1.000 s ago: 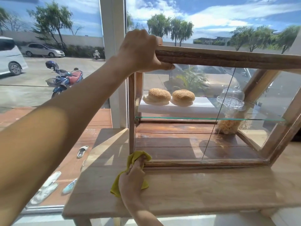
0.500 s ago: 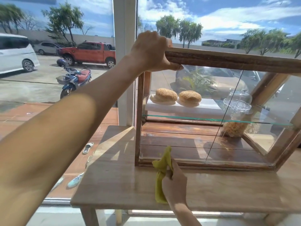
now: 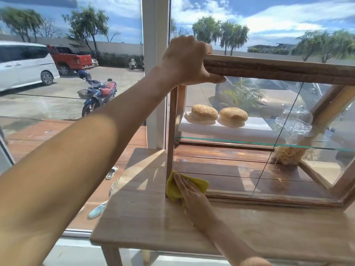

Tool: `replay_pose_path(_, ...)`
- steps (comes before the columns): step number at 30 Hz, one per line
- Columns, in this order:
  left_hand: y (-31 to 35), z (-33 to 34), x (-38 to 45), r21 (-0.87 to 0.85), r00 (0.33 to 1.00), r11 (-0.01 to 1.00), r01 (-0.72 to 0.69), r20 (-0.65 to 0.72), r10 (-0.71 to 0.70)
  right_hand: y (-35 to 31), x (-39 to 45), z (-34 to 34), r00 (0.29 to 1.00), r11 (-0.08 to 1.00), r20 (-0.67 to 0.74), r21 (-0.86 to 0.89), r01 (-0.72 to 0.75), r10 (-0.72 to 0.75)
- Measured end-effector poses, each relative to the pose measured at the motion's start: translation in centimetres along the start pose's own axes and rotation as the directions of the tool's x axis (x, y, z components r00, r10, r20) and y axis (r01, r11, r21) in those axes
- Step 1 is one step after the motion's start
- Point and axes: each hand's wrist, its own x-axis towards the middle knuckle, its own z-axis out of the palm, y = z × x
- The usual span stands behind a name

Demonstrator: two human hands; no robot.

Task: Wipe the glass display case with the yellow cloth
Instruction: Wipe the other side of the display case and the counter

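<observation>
A wood-framed glass display case (image 3: pixel 278 69) stands on a wooden table. My left hand (image 3: pixel 189 61) grips the top left corner of its frame, thumb under the rail. My right hand (image 3: pixel 189 191) lies flat on the yellow cloth (image 3: pixel 199 184) and presses it against the front glass at the bottom left corner. Part of the cloth is hidden under my fingers. Inside, two sesame buns (image 3: pixel 204 112) sit on a white board on the glass shelf.
A clear glass dome (image 3: pixel 294 120) and a straw-like bundle (image 3: pixel 288 155) are inside the case at right. The wooden table (image 3: pixel 146 217) stands against a large window with a white post (image 3: pixel 155 73). Shoes lie on the deck outside.
My right hand moved up to the lower left corner of the glass and spread the cloth flat there; before, the cloth hung bunched in it. My left hand kept its hold.
</observation>
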Motion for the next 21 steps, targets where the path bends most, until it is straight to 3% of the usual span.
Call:
replay_pose_path(3,0.0,0.0,0.0,0.012,1.000,1.000,0.001,-0.001,-0.001,0.7,-0.3,-0.3,0.982,0.999,0.187,-0.034,0.008,-0.002)
replay_pose_path(7,-0.2,0.2,0.1,0.005,1.000,1.000,-0.016,-0.016,0.016,0.6,-0.4,-0.8,0.952,1.000,0.304,-0.008,-0.012,0.014)
replay_pose_path(18,0.0,0.0,-0.1,0.021,1.000,1.000,-0.014,-0.023,0.015,0.3,-0.5,-2.0,0.933,0.995,0.358,0.063,-0.072,0.045)
replay_pose_path(21,0.1,-0.2,-0.2,0.010,1.000,1.000,-0.011,-0.019,0.011,0.4,-2.0,-2.0,0.962,0.985,0.272,0.156,-0.073,0.028)
